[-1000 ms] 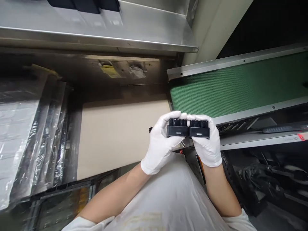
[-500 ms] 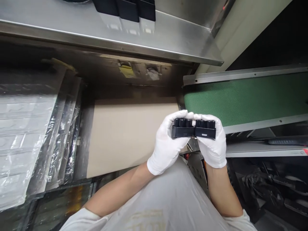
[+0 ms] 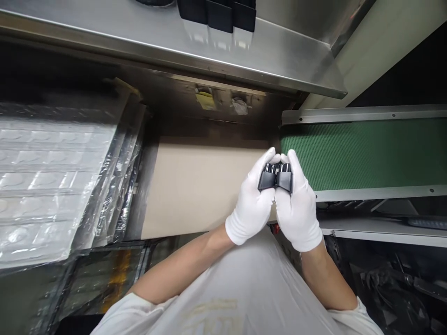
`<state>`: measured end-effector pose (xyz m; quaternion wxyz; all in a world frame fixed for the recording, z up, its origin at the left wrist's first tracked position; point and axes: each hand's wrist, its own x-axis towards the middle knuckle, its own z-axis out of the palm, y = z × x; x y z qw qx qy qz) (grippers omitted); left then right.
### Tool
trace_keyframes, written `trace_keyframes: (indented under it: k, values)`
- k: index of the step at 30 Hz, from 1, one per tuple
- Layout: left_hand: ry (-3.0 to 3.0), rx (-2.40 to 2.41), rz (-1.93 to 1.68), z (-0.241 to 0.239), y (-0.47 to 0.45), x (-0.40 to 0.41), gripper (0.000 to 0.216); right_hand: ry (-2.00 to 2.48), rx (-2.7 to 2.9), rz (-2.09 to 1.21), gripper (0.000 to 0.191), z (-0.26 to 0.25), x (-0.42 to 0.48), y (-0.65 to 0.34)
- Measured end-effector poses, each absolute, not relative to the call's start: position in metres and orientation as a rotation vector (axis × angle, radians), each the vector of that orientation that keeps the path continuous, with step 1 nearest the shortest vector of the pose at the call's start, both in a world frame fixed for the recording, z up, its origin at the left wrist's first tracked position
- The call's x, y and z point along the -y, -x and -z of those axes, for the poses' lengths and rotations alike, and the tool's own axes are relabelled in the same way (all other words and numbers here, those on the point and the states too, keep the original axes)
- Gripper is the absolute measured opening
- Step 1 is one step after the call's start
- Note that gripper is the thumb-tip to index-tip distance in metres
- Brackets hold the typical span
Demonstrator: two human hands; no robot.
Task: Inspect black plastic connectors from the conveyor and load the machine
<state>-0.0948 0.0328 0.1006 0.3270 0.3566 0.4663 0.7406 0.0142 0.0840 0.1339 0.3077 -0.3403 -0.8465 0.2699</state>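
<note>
White gloves cover both of my hands, which are side by side over the right edge of a beige board. My left hand (image 3: 249,200) is closed around a small black holder (image 3: 267,180) with glossy black tubes standing in it. Closed the same way, my right hand (image 3: 297,204) grips a matching black holder (image 3: 284,181) with similar tubes. The two holders sit close together, their narrow sides turned toward me. Fingers and palms hide their outer sides, and what the tubes are cannot be made out.
The beige board (image 3: 202,186) lies on the bench. Clear plastic trays (image 3: 52,186) are stacked at the left. A green conveyor belt (image 3: 366,153) runs off to the right. Above, a metal shelf (image 3: 279,60) juts out, carrying several black boxes (image 3: 220,14).
Both hands have turned the holders, so narrow sides face me instead of broad ones. The hands are closer together. My view has swung left, shifting the surroundings rightward.
</note>
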Motion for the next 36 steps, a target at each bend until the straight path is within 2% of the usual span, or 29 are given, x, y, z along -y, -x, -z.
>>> trace_keyframes:
  k: [7, 12, 18, 26, 32, 36]
  values:
    - [-0.853, -1.013, -1.664, -0.088, 0.130, -0.010, 0.069, 0.684, 2.250, -0.722, 0.071, -0.114, -0.077, -0.006]
    - [-1.140, -1.102, -1.587, -0.077, 0.149, 0.005, 0.071, 0.587, 2.248, -0.760, 0.071, -0.106, -0.072, -0.001]
    - [-1.532, -1.183, -1.634, -0.070, 0.151, 0.002, 0.078, 0.600, 2.171, -0.738, 0.069, -0.099, -0.068, -0.006]
    - [-1.667, -1.255, -1.747, -0.070, 0.146, 0.004, 0.079, 0.560, 2.080, -0.740, 0.064, -0.099, -0.063, -0.007]
    - [-1.599, -1.382, -1.843, -0.071, 0.143, 0.016, 0.065, 0.653, 1.976, -0.826, 0.061, -0.099, -0.059, -0.011]
    - [-1.387, -1.408, -1.936, -0.075, 0.139, 0.018, 0.061, 0.685, 1.868, -0.892, 0.065, -0.110, -0.054, -0.006]
